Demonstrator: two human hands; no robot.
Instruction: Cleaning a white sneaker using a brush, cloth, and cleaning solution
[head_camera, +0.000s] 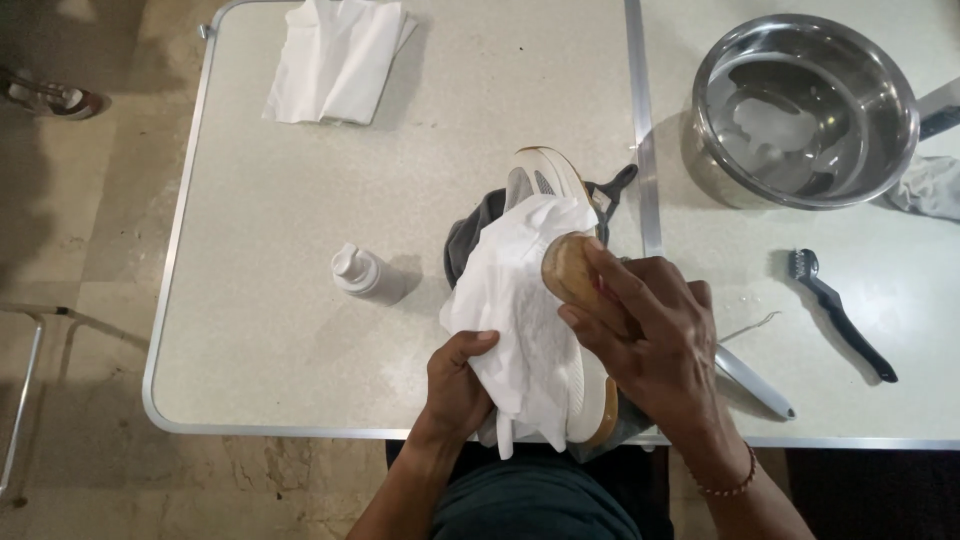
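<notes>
Shoe (560, 190) mostly out of sight here: a white sneaker with a tan sole, lying near the front edge of the pale speckled folding table (280, 300), draped under a crumpled white cloth (520, 300) so only toe and heel show. Left hand (458, 385) grips cloth and shoe from the side, fingers curled closed around them. Right hand (650, 345) clamps a round wooden brush (572, 270) against the cloth; bristles hidden underneath. Dark grey fabric (470, 230) peeks from beneath the shoe, what it is hard to say. Small white bottle (358, 270) stands just left. Folded white cloths (335, 60) lie at the far edge. On the adjoining table, a steel bowl (805, 110) holds water, and a black slim brush (838, 315) lies nearby. Beige tiled floor (90, 200) below.
</notes>
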